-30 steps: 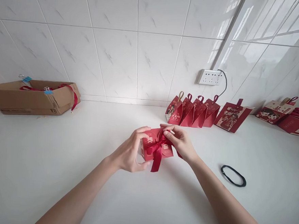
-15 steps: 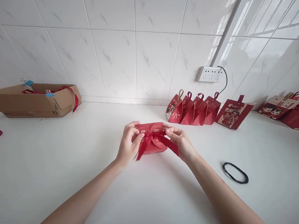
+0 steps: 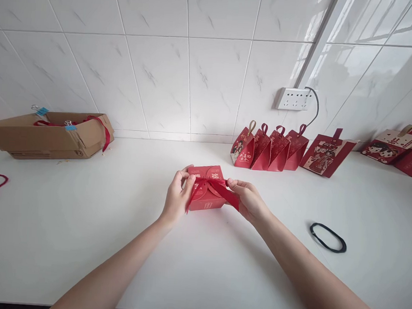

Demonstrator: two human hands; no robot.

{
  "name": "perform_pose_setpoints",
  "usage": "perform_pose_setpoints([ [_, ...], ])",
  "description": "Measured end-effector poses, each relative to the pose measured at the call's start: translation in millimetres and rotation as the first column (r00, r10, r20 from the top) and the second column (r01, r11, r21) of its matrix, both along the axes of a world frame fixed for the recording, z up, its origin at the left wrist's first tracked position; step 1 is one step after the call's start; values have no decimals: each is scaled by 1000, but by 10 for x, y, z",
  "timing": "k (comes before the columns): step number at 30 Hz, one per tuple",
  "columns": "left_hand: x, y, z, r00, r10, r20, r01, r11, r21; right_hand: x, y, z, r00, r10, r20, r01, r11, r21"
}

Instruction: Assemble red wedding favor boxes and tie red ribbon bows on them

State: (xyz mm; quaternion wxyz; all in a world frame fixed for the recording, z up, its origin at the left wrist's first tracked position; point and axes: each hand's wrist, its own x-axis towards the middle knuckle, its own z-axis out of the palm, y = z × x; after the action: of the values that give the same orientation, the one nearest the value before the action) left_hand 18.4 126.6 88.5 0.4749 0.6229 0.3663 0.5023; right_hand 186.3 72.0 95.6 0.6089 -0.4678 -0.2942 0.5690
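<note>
Small red gift box [image 3: 206, 192] is sitting mid-bench [image 3: 80, 230], toward the back edge. Left hand [image 3: 175, 200] is pinching narrowly on the box's left side and ribbon [image 3: 221, 188]. Right hand [image 3: 248, 200], grip closed, is holding the ribbon tail beside the box.

I see a small red box [image 3: 206, 192] sitting on the white table [image 3: 80, 230], a red ribbon [image 3: 221, 189] tied across its top.

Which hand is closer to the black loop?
Right. Right hand, pinching the ribbon, sits left of the black loop; left hand is farther left, across the red box.
</note>
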Motion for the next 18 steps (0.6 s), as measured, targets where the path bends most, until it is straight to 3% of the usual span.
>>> perform_pose_setpoints([
  [4, -24, 118, -1, 999, -35, -3, 35, 994, -104, 95, 17, -15, 993, 72, 96, -69, 997, -30],
  [7, -70, 203, -3, 999, -30, 25, 34, 977, -211, 268, 42, -50, 954, 242, 176, -250, 968, 24],
  [10, -106, 242, -12, 999, -38, 33, 45, 968, -247, 402, 78, -100, 868, 364, 339, -393, 919, 21],
  [14, -119, 249, -31, 996, -85, -4, 81, 960, -267, 356, 91, -142, 742, 399, 539, -506, 860, 60],
  [16, -127, 260, -25, 994, -113, -5, 108, 961, -254, 281, 76, -143, 734, 392, 554, -547, 825, 143],
  [18, -142, 275, 0, 988, -150, 39, 155, 957, -245, 215, 52, -127, 771, 386, 506, -528, 832, 170],
])
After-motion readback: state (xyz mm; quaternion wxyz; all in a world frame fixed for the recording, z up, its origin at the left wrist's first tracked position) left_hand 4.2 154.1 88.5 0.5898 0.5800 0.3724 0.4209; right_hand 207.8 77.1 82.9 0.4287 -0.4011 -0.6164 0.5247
